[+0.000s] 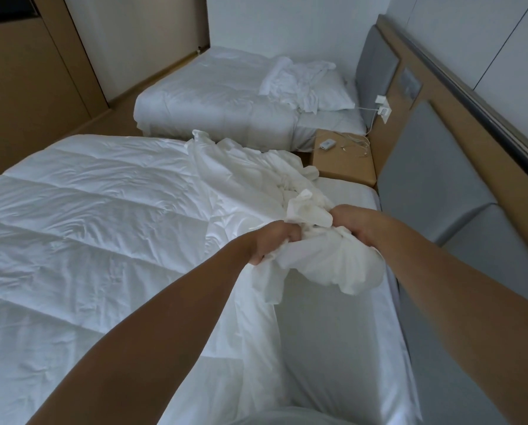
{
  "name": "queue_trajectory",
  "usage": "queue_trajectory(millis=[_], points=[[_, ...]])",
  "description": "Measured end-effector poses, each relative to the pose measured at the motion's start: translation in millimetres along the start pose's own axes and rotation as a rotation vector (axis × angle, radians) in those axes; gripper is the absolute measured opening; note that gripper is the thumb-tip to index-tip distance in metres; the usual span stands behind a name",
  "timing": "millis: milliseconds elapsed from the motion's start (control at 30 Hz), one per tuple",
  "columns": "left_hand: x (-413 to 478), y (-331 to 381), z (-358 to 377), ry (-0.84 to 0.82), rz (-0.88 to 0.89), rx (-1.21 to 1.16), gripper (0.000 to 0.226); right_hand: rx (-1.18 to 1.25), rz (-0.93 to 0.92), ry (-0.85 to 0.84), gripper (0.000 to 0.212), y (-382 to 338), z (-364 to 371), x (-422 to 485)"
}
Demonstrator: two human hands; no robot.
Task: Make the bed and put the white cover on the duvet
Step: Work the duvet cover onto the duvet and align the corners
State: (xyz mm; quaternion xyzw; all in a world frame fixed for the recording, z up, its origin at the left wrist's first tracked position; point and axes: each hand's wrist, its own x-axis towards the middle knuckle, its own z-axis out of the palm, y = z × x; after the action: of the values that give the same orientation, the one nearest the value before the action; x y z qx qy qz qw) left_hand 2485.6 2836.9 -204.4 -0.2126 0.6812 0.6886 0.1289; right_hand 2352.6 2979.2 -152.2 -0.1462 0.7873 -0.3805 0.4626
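Both arms reach out over the near bed (342, 348). The left hand (271, 240) and the right hand (356, 225) are close together, each with fingers curled tight into the same bunch of the white cover (333, 262). The bunch is lifted a little off the bed between the two fists. A fold sticks up above the knuckles and a rounded wad hangs below the right hand. From the left hand a loose length of the cover drops toward the camera, down along the near edge of the duvet (87, 225). The rest trails away in a crumpled ridge across the bed toward its far side. The duvet is quilted, wrinkled and bare of any cover, and it lies spread flat over the left part of the bed. To its right, by the grey padded headboard (425, 185), the sheet (348, 317) shows bare. Past the bed, against the wall, is a low wooden nightstand (345, 167) with a small white device (327, 144) and thin cables (353, 141) on top. A charger (381, 101) is plugged into the wall above it. Beyond is a far bed (210, 96) with a pillow (336, 93) at its head and a rumpled white cloth (296, 82) lying partly over that pillow.
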Motion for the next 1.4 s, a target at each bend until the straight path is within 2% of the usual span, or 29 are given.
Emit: queue_trajectory(millis=[67,133,200,267,333,400,467,533,633,700,767,867,900,967,1000,1067,1167,1233,1300,1400], points=[[-1.5,3.8,-3.7,0.028,0.016,0.06,0.028,-0.036,0.039,-0.045,0.018,9.0,-1.4,-1.1],[0.2,5.9,-7.0,0.057,0.006,0.027,0.049,0.047,0.057,-0.08,0.033,7.7,3.4,-4.5],[0.6,7.8,-8.6,0.091,0.02,-0.029,0.057,0.018,0.012,-0.105,0.025,6.1,6.9,-3.9],[3.9,9.5,-10.7,0.121,0.049,-0.067,0.051,-0.115,0.013,-0.12,0.034,5.2,6.4,-9.0],[3.8,13.1,-11.4,0.131,0.09,-0.09,0.033,-0.137,0.104,-0.311,0.067,12.2,4.2,-5.7],[5.6,14.2,-14.9,0.127,0.097,-0.081,0.017,-0.335,0.137,-0.386,0.077,17.5,1.1,5.2],[5.7,11.3,-20.0,0.125,0.072,-0.064,0.025,-0.463,0.093,-0.32,0.075,16.1,-1.1,8.4],[5.9,7.8,-24.0,0.063,0.019,-0.022,0.038,-0.414,0.014,-0.286,0.067,13.2,-8.7,7.8],[2.5,10.7,-18.1,-0.041,-0.069,0.109,0.023,-0.309,-0.138,-0.21,0.035,11.4,-23.7,7.2],[2.4,16.1,-7.4,-0.141,-0.087,0.248,0.041,-0.252,-0.221,-0.148,0.019,8.7,-31.1,6.1],[8.0,18.2,0.6,-0.166,0.0,0.311,0.055,-0.189,-0.23,-0.113,0.02,5.8,-36.2,3.0],[9.5,25.3,6.9,-0.104,0.176,0.192,0.039,-0.296,-0.299,0.006,0.017,2.9,-45.6,4.9],[10.4,26.6,7.2,-0.075,0.201,0.155,0.037,-0.378,-0.319,0.024,0.024,0.4,-46.4,2.3],[14.4,25.7,6.0,-0.024,0.221,0.098,0.034,-0.448,-0.273,-0.032,0.058,-0.9,-46.5,-2.9],[15.1,26.5,5.9,-0.012,0.221,0.083,0.024,-0.445,-0.21,-0.081,0.074,1.4,-48.6,-1.0],[15.6,26.9,4.6,-0.004,0.225,0.06,0.008,-0.586,-0.12,-0.145,0.091,4.8,-47.6,0.8],[14.7,27.3,3.1,0.009,0.195,0.066,0.02,-0.787,-0.1,-0.095,0.098,9.4,-49.0,11.2],[17.3,25.8,-0.4,0.004,0.157,0.006,0.034,-0.739,-0.121,-0.057,0.085,8.2,-53.3,14.6],[21.0,23.3,-10.0,-0.046,0.121,-0.186,0.05,-0.753,-0.166,0.015,0.069,5.0,-56.7,13.9],[24.8,25.6,-18.4,-0.173,0.039,-0.393,0.083,-0.984,-0.271,0.127,0.052,0.6,-52.6,10.8]])
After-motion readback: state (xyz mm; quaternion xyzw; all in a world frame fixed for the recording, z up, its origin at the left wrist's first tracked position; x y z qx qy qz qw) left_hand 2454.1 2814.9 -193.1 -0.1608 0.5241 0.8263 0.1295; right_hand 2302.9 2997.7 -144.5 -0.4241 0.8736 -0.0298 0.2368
